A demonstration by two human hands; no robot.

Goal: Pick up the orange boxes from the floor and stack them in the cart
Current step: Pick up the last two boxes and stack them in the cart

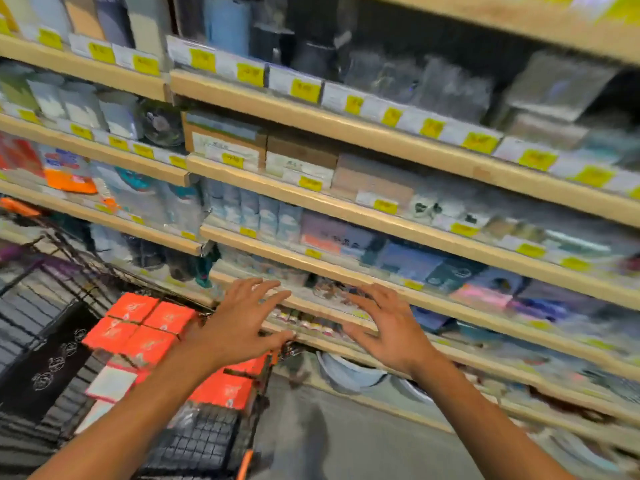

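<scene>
Left hand and right hand at frame centre, both empty with fingers spread, orange boxes stacked in wire cart lower left, blurred shelves behind.

The whole view smears with motion blur. The yellow price tags along the shelves can't be read, and the packets behind them melt into grey shapes. The print on the orange boxes is a scribble. The left forearm covers part of that stack, and the wire cart runs off the left and bottom edges. Both arms are cut at the bottom edge.
</scene>
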